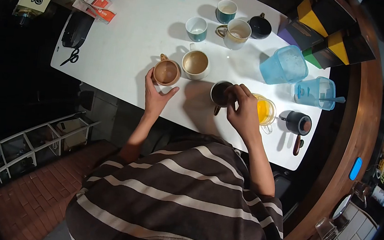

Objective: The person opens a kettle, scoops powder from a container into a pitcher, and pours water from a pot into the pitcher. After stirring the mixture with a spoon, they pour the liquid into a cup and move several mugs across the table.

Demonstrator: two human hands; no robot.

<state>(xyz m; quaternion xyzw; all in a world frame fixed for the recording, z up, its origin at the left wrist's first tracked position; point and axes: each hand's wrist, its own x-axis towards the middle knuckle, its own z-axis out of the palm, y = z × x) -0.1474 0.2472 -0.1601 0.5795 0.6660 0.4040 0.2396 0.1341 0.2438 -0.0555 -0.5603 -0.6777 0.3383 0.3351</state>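
Note:
My left hand (154,98) is spread at the near left side of a brown mug (166,74), fingertips beside its wall and thumb stretched out below it. A cream mug (195,65) stands just right of that mug. My right hand (243,110) is closed, its bent fingers over the right rim of a dark mug (219,94); whatever they pinch is hidden. Right of this hand stands a clear glass vessel with yellow contents (264,110).
Several cups, including a teal-and-white cup (197,29), stand farther back. Blue containers (284,65) and a small dark pot (298,123) are at the right. Scissors (71,57) and a black case (77,30) lie left; dark boxes (321,28) stand back right.

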